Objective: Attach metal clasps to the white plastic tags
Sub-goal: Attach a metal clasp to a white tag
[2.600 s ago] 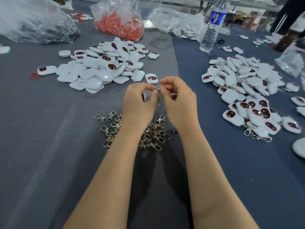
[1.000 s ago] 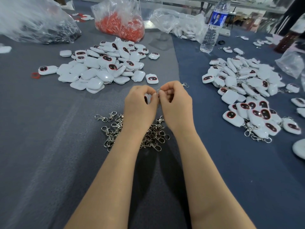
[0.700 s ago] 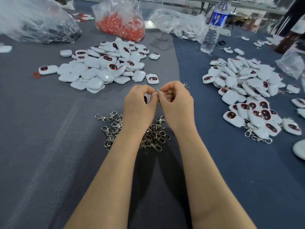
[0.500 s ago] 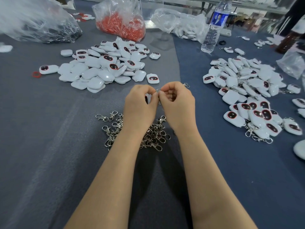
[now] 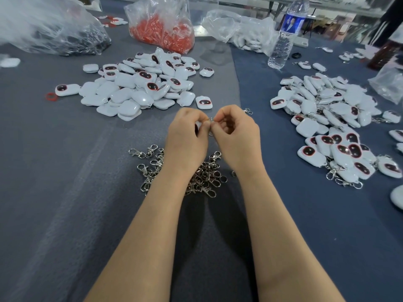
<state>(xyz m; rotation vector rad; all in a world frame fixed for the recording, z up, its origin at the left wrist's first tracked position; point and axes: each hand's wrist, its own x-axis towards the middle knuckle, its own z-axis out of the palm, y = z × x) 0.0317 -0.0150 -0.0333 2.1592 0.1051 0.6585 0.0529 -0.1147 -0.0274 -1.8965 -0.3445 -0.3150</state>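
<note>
White rounded plastic tag [image 5: 197,127], mostly hidden, sits gripped in the curled fingers of the left hand [image 5: 185,137], held above the grey cloth table [image 5: 65,192]. The right hand [image 5: 237,135] pinches a small silver metal clasp [image 5: 209,120] at the tag's edge, fingertips clamped on it. A heap of loose clasps [image 5: 206,175] lies under the wrists. A pile of bare white tags [image 5: 139,88] lies beyond on the left; a second tag pile [image 5: 327,118], with clasps visible among it, lies to the right.

Grey-and-blue cloth-covered table [image 5: 56,225]

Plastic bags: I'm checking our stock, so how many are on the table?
4: the far-left bag of dark metal parts, the red-parts bag, the white-parts bag beside the water bottle, the right-edge bag. Others may be out of view.
</note>
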